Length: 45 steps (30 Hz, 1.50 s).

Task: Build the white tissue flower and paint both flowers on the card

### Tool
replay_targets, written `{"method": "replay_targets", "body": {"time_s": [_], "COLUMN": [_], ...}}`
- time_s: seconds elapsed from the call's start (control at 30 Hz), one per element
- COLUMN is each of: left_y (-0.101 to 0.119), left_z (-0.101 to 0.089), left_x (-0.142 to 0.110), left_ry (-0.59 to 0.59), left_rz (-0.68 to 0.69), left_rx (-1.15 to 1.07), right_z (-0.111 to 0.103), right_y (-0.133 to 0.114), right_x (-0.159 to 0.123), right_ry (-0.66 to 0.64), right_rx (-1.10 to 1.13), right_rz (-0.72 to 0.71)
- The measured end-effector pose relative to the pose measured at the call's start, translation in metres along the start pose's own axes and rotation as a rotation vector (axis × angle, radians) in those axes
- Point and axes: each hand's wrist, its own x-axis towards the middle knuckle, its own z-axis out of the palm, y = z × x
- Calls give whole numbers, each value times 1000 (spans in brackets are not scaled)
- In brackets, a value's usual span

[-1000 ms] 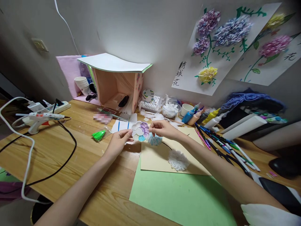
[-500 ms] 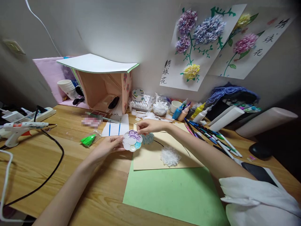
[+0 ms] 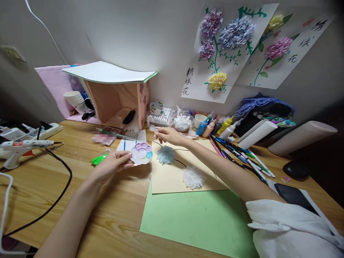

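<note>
In the head view, your left hand [image 3: 114,165] grips the rim of a flower-shaped palette [image 3: 141,154] between thumb and fingers, holding it above the desk [image 3: 113,215], just beside the left edge of the cream sheet [image 3: 165,181]; purple and blue paint shows in its wells. Your right hand [image 3: 170,136] is over that sheet's far left corner, its fingers bent inward; you cannot tell whether their tips are closed or pinch anything. Below it, the blue flower [image 3: 166,155] lies on the cream sheet near the left edge, and the white flower [image 3: 193,177] lies closer to the near edge. Dark curved lines run across the sheet, which overlaps the far part of a green sheet [image 3: 196,218]. The glue gun [image 3: 20,146] is by the desk's left edge, an open-fronted box [image 3: 118,100] stands along the far edge, and pens [image 3: 239,152] lie toward the right, near the paint bottles [image 3: 208,129].
</note>
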Motion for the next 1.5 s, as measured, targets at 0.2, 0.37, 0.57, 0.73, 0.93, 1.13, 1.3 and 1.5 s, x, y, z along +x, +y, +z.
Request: {"method": "replay_targets", "body": {"time_s": [0.2,0.37,0.57,0.73,0.93,1.13,1.3,1.5], "left_y": [14,16,18,19,18,12,6,1], "left_z": [-16,-28,-39,-39,-36,-16,9,18], "left_x": [-5,-3,0,0,-1,-3,-8,-9], "left_ry": [177,338,429,454,474,412,336,277], "left_rz": [12,59,73,87,109,130,140,134], "left_rx": [-97,-99,-114,-121,-128,-91,-42,-9], "right_z": [8,28,59,75,60,32,28,32], "right_y": [4,5,1,-6,-8,-27,-41,-32], "right_x": [12,30,54,68,56,-11,-53,-58], "right_ry": [74,-5,-161,-287,-204,537,475,460], "right_rx": [-233,-490,-710,-805,-806,-234,-63,-191], "right_rz": [-29,-201,-454,-702,-822,-572,-451,-465]}}
